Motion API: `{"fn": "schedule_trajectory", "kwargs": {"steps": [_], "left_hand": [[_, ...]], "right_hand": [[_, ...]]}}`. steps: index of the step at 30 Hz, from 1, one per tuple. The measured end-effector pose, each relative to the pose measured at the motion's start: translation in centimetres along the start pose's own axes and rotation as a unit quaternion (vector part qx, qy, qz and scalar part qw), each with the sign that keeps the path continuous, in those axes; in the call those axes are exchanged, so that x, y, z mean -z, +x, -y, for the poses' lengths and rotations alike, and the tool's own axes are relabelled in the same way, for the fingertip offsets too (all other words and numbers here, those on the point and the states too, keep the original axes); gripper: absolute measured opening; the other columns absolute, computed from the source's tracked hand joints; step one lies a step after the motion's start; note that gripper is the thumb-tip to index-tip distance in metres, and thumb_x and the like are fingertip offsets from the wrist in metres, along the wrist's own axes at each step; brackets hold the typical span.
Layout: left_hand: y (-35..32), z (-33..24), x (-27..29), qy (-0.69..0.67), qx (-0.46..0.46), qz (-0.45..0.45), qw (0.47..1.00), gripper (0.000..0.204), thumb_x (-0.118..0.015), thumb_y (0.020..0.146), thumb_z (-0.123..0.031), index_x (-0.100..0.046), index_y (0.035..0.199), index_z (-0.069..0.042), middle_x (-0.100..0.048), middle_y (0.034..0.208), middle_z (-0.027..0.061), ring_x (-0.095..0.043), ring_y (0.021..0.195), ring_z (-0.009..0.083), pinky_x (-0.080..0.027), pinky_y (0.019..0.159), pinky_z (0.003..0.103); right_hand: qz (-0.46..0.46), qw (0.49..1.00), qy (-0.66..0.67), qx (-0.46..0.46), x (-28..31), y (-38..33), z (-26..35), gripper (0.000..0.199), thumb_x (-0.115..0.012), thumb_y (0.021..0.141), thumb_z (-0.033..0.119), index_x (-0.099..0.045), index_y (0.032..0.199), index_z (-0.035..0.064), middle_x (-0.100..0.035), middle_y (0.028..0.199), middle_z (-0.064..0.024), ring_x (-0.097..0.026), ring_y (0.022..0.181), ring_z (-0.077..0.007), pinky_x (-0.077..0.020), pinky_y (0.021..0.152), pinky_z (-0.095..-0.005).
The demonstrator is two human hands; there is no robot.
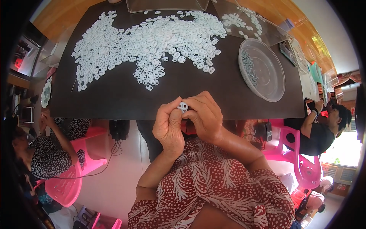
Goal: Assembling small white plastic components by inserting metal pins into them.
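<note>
A small white plastic piece with dark holes [183, 107] is pinched between my two hands, just above the table's near edge. My left hand [168, 125] grips its left side with thumb and index finger. On the other side, the thumb and fingertips of my right hand [206, 115] press against it. Beyond my hands lies a small cluster of similar white holed pieces [149, 73]. Behind that spreads a large heap of white oval pieces [152, 40]. To the right stands a round clear plastic tub [283, 74] with small grey metal pins or screws [248, 68] along its left side.
The dark table [114, 103] spans the front. A clear tray [263, 32] with white pieces sits at the far right, another clear container [167, 5] at the far edge. One person [49, 149] sits at left, another [322, 129] at right, near pink chairs [291, 152].
</note>
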State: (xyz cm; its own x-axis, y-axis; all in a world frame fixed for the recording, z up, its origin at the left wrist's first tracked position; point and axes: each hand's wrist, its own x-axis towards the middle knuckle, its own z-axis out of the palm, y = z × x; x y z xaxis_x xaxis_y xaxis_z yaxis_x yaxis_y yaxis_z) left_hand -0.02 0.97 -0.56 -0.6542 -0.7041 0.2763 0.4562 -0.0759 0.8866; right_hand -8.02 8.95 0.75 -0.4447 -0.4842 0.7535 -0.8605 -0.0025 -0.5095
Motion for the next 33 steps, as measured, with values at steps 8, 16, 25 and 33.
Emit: {"fn": "schedule_trajectory", "kwargs": {"steps": [8,16,25,33], "left_hand": [[-0.2,0.8,0.3,0.028,-0.069,0.005,0.997,0.017,-0.051,0.095,-0.004,-0.06,0.108,0.003,-0.05,0.082,0.0005,-0.043,0.069,0.0057,-0.037,0.058,0.018],[-0.3,1.4,0.0,0.079,-0.106,-0.027,0.991,0.016,-0.05,0.096,-0.008,-0.058,0.106,0.002,-0.049,0.08,0.0017,-0.043,0.066,0.0068,-0.037,0.057,0.019],[-0.1,1.3,-0.9,0.072,-0.103,-0.035,0.991,0.018,-0.046,0.099,-0.013,-0.056,0.103,0.001,-0.043,0.081,-0.0018,-0.037,0.067,0.0047,-0.034,0.058,0.018],[-0.2,1.9,-0.7,0.085,-0.099,-0.03,0.991,0.016,-0.045,0.099,-0.012,-0.055,0.102,0.001,-0.042,0.079,-0.0017,-0.038,0.065,0.004,-0.034,0.055,0.018]], "right_hand": [[-0.026,1.0,0.012,0.013,-0.5,-0.1,0.4,0.031,-0.072,0.064,-0.002,-0.062,0.093,-0.0063,-0.061,0.084,-0.0125,-0.054,0.067,-0.0248,-0.0452,0.055,-0.0311],[-0.038,0.999,0.005,0.027,-0.8,0.1,0.5,0.033,-0.071,0.062,-0.006,-0.061,0.094,-0.0068,-0.06,0.082,-0.0123,-0.053,0.065,-0.0244,-0.0446,0.053,-0.0306],[-0.059,0.997,-0.032,0.034,-1.2,0.1,0.2,0.035,-0.069,0.057,-0.005,-0.061,0.091,-0.0059,-0.058,0.079,-0.0101,-0.051,0.063,-0.0235,-0.0432,0.05,-0.0304],[-0.045,0.998,-0.04,0.018,-1.2,-0.2,0.2,0.022,-0.065,0.071,-0.004,-0.061,0.093,-0.0067,-0.061,0.079,-0.0129,-0.055,0.063,-0.0258,-0.0457,0.053,-0.0324]]}}
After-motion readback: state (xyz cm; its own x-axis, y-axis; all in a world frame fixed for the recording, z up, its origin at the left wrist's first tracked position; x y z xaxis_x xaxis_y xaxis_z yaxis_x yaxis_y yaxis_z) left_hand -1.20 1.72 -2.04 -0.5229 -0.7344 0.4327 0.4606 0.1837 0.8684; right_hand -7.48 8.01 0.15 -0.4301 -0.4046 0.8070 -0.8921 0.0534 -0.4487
